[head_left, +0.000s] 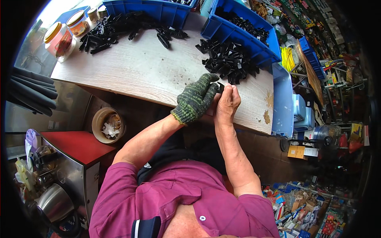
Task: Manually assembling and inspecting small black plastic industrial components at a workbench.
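My left hand (194,100), in a dark green knitted glove, meets my bare right hand (227,104) over the near edge of the table. Both are closed, their fingertips together on a small black plastic part (220,87). Only a sliver of that part shows; the fingers cover the remainder. Just beyond my hands lies a heap of short black plastic parts (228,59). Farther left spreads a pile of longer black plastic pieces (115,29), with a few strays at its right end.
Two blue crates (242,31) (152,11) of black parts stand along the far side of the pale wooden table (131,65). Jars (58,39) crowd its left corner. A waste bin (96,123) and a red-topped cabinet (75,144) are at left; cluttered shelves fill the right.
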The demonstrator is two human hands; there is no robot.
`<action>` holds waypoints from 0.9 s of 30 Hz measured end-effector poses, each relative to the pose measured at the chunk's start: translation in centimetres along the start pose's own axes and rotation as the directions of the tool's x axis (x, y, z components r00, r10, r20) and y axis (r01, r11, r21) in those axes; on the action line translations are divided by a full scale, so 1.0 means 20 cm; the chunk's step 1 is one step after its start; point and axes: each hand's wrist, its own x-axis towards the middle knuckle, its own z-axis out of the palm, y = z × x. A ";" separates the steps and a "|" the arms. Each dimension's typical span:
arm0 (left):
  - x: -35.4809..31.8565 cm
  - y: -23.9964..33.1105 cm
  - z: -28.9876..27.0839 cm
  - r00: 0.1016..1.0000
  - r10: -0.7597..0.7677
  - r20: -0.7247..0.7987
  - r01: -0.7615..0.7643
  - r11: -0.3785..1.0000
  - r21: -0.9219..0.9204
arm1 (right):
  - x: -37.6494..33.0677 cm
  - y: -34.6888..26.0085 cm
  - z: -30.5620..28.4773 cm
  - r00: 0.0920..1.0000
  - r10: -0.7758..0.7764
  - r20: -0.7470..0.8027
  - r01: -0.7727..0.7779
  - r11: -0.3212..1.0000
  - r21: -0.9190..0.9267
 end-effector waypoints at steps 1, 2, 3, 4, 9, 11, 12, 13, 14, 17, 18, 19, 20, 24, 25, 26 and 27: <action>0.00 0.00 0.00 1.000 0.000 0.000 0.000 1.000 -0.001 | 0.00 0.00 -0.01 1.000 0.000 0.000 0.000 1.000 -0.001; 0.01 -0.01 -0.01 0.999 -0.012 0.033 0.013 1.000 -0.024 | 0.01 0.01 -0.02 0.999 0.050 0.009 -0.050 0.999 0.019; 0.01 -0.01 -0.02 0.997 -0.022 0.067 0.026 0.999 -0.048 | 0.01 0.01 -0.03 0.995 0.100 0.019 -0.100 0.994 0.038; 0.01 -0.01 -0.03 0.997 -0.025 0.068 0.028 0.998 -0.048 | 0.00 -0.02 -0.02 0.995 0.102 0.019 -0.102 0.994 0.038; -0.01 -0.02 -0.14 0.998 -0.024 0.063 0.030 0.995 -0.096 | -0.04 -0.13 0.04 0.968 0.245 0.056 -0.251 0.954 0.163; 0.01 0.00 -0.16 0.996 -0.065 0.068 0.069 0.996 -0.051 | -0.03 -0.12 0.04 0.965 0.253 0.069 -0.260 0.955 0.146; 0.01 -0.01 -0.14 0.995 -0.067 0.068 0.070 0.996 -0.049 | -0.03 -0.12 0.03 0.962 0.259 0.083 -0.268 0.955 0.128; 0.01 -0.03 -0.13 1.000 0.005 0.023 -0.005 1.000 -0.009 | -0.03 -0.11 0.04 0.961 0.260 0.090 -0.271 0.953 0.134; 0.01 -0.05 -0.11 0.997 0.076 -0.019 -0.075 0.997 0.033 | -0.03 -0.11 0.04 0.970 0.233 0.071 -0.240 0.963 0.121; 0.01 0.00 0.02 0.998 0.054 -0.028 -0.056 0.997 -0.057 | 0.00 -0.05 -0.02 0.986 0.162 0.030 -0.164 0.983 0.087; 0.01 0.02 0.06 0.999 0.023 -0.035 -0.025 0.998 -0.056 | 0.02 -0.02 -0.05 0.993 0.119 0.009 -0.119 0.991 0.059; -0.01 0.05 0.04 0.999 0.046 -0.009 -0.046 0.999 0.001 | 0.00 -0.05 -0.04 0.988 0.153 0.003 -0.152 0.986 0.072; -0.01 0.04 0.03 0.999 0.042 -0.018 -0.042 0.999 0.005 | -0.01 -0.06 -0.02 0.988 0.155 0.013 -0.155 0.985 0.073; -0.01 -0.02 0.03 0.997 0.079 -0.017 -0.078 0.996 0.039 | 0.00 -0.08 -0.01 0.982 0.185 0.027 -0.187 0.977 0.103; 0.00 -0.05 0.02 0.994 0.109 0.030 -0.108 0.993 -0.037 | 0.01 -0.05 -0.02 0.984 0.179 0.005 -0.178 0.979 0.098; 0.00 -0.09 0.01 0.988 0.138 0.071 -0.129 0.986 -0.109 | 0.01 -0.05 -0.01 0.984 0.177 -0.011 -0.175 0.980 0.094; 0.05 -0.14 -0.01 0.976 0.213 0.038 -0.211 0.976 -0.052 | 0.02 -0.06 -0.01 0.985 0.174 -0.009 -0.172 0.980 0.098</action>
